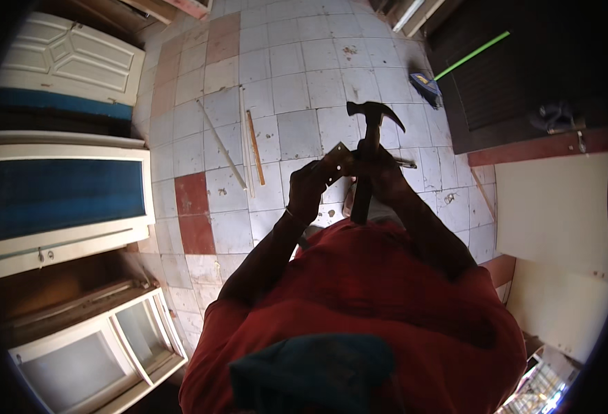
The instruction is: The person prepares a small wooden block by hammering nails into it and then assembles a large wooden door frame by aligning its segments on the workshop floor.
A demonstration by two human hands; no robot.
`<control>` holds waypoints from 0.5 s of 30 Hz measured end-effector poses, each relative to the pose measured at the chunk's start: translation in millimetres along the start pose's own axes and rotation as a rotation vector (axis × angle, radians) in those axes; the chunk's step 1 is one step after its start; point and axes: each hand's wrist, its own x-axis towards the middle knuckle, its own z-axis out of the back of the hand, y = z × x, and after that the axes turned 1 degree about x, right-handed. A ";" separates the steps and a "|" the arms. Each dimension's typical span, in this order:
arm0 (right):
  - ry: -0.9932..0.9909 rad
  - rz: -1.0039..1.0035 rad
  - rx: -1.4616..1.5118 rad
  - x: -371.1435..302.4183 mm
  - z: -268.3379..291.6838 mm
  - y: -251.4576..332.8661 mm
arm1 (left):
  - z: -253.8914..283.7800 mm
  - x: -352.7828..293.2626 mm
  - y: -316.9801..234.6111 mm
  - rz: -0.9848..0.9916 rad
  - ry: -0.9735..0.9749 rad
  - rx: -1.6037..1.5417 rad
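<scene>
My right hand (387, 176) is wrapped round the handle of a dark claw hammer (371, 127), with the head up and the claw curving to the right. A thin metal rod-like tool (406, 163) sticks out to the right of the same hand; its kind is unclear. My left hand (307, 188) pinches a flat metal hinge (340, 160) with screw holes, right beside the hammer handle. Both hands are in front of my red shirt, over the tiled floor, and their fingers are dark in shadow.
On the tiled floor (297, 41) lie a brown wooden strip (255, 148) and a pale stick (221, 145). White-framed doors and windows (62, 186) line the left. At right, a broom (425, 88) with a green handle leans by a dark panel (518, 76); a cream panel (552, 214) stands nearer.
</scene>
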 end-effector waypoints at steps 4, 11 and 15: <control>0.081 -0.084 0.236 84.9 35.0 37.1 | 1.4 72.4 1.8 0.325 -0.034 -0.093; 0.260 -0.139 0.154 218.4 85.2 87.0 | 5.3 187.7 47.4 0.184 -0.168 0.003; 0.207 -0.149 0.151 295.8 100.4 126.9 | 22.4 276.6 88.9 0.406 -0.193 -0.469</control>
